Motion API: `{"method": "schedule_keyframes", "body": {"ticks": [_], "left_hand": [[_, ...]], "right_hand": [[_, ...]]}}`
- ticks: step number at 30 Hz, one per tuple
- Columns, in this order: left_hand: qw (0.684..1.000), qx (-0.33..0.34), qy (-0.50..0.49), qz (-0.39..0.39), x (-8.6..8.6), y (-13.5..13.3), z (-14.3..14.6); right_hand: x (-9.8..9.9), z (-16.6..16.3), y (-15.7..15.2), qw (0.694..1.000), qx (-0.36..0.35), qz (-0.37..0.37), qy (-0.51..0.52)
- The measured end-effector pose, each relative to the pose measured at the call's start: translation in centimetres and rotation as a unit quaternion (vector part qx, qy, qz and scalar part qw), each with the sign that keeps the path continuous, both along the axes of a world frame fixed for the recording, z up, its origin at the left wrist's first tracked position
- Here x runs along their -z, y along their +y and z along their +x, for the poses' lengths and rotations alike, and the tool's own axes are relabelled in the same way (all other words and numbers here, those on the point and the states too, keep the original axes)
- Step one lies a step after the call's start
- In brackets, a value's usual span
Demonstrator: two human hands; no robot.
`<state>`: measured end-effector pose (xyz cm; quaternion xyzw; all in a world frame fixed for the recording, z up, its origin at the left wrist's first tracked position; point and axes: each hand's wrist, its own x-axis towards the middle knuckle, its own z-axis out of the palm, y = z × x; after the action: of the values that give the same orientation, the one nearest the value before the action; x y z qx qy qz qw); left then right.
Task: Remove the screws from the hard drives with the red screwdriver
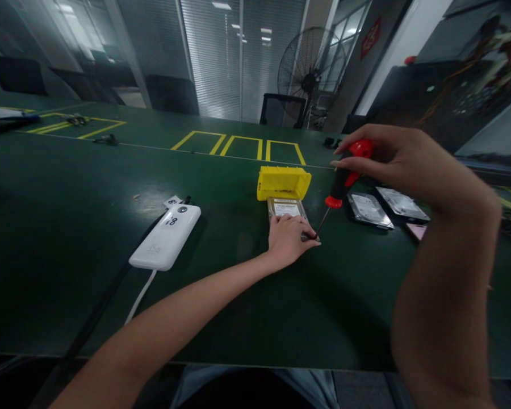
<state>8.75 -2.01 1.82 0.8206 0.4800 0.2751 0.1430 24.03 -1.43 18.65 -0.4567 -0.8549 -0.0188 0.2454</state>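
Observation:
My left hand [290, 237] lies on the near end of a hard drive [286, 208] on the green table, its fingers closed round the tip of a screwdriver at the drive's near right corner. My right hand [392, 159] pinches the top of that red and black screwdriver [344, 180], which leans down and to the left to the drive. A yellow plastic box [283, 182] stands just behind the drive.
Two more hard drives [369, 210] [402, 203] lie to the right, with a pink item [417, 230] beside them. A white power bank [166, 237] with a cable lies at the left. Yellow marked squares [242, 146], a chair and a standing fan [309, 74] are at the back.

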Motion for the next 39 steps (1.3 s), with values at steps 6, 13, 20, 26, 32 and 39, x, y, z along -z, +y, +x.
{"method": "schedule_keyframes", "body": {"ticks": [6,13,20,26,32,39], "left_hand": [[1.0,-0.002,0.005,-0.008,-0.08,-0.01,0.03],[1.0,0.002,-0.005,0.004,0.36,0.3,0.05],[1.0,-0.004,0.013,-0.001,0.3,0.3,0.11],[1.0,-0.001,0.01,0.002,0.29,0.26,0.11],[1.0,0.001,0.0,0.0,0.15,0.14,0.06],[1.0,0.008,0.006,-0.004,0.14,0.15,-0.06]], "right_hand": [[-0.13,-0.01,-0.17,1.0,0.0,0.003,-0.003],[-0.04,0.03,-0.26,1.0,-0.007,-0.012,-0.007],[0.03,0.12,-0.28,1.0,-0.006,-0.018,-0.009],[0.01,0.04,-0.33,1.0,-0.008,-0.021,-0.007],[-0.07,-0.07,-0.33,0.999,-0.016,-0.028,0.005],[0.0,-0.04,-0.35,0.999,-0.013,-0.035,0.012]]}}
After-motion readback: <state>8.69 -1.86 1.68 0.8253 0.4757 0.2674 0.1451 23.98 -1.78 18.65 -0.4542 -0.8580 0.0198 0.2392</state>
